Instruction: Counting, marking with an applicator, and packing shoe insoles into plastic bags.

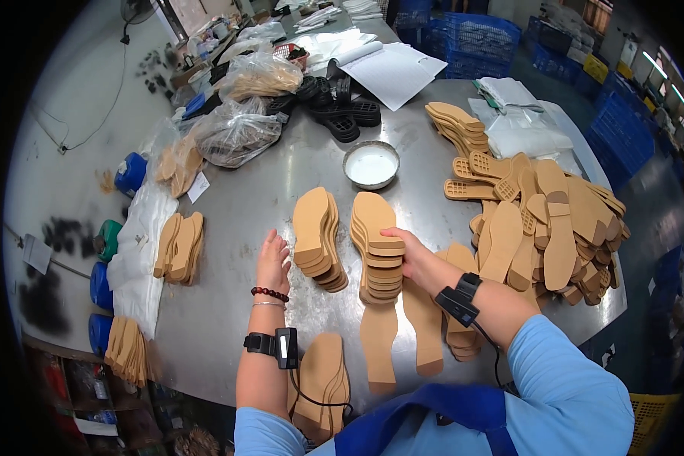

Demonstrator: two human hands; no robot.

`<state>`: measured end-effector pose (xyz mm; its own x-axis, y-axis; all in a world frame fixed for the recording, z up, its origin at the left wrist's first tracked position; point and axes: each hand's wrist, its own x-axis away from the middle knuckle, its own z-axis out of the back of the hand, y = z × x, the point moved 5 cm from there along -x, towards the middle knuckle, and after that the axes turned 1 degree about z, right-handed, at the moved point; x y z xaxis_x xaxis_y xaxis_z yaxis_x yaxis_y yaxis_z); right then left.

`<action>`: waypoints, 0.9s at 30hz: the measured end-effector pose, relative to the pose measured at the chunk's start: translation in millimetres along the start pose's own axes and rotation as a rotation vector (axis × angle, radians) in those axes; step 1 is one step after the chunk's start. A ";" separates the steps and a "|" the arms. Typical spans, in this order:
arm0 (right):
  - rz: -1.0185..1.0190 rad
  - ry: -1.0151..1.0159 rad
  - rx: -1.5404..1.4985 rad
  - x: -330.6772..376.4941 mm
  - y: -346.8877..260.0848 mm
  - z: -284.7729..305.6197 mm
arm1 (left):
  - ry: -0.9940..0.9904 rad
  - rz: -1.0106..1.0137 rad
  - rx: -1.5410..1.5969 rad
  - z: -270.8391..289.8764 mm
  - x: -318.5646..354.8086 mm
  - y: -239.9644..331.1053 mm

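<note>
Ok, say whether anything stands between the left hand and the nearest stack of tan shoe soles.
Nothing visible does: only a narrow strip of grey metal tabletop shows between the left hand and that stack.

soles [372,216]: matt, smooth | table [239,220]: glossy metal | bag [239,138]: glossy plastic

Spread across a grey metal table [420,169]: 2 tan sole stacks [310,224] near centre, loose soles [378,349] at 6 o'clock, a sole heap [558,243] at 3, a white-filled bowl [371,186] at 12, clear plastic bags [239,137] at 10.
</note>
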<state>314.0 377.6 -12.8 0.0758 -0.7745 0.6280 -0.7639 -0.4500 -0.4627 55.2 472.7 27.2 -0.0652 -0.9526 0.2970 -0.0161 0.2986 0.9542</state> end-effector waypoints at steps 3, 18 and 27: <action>0.031 0.049 -0.047 -43.7 0.9 -12.2 | 0.012 0.238 0.106 3.0 -33.4 -39.3; 0.141 -0.148 0.182 -39.2 -9.0 -38.5 | -0.402 0.285 0.424 -31.9 -53.3 -60.7; 0.208 -0.010 0.371 20.4 -11.7 -26.3 | -0.170 0.236 0.305 -3.5 -44.0 -64.9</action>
<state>307.7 378.8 21.9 -0.0483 -0.8690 0.4925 -0.4814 -0.4118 -0.7738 62.6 495.1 -47.7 -0.2662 -0.8406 0.4717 -0.2743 0.5352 0.7989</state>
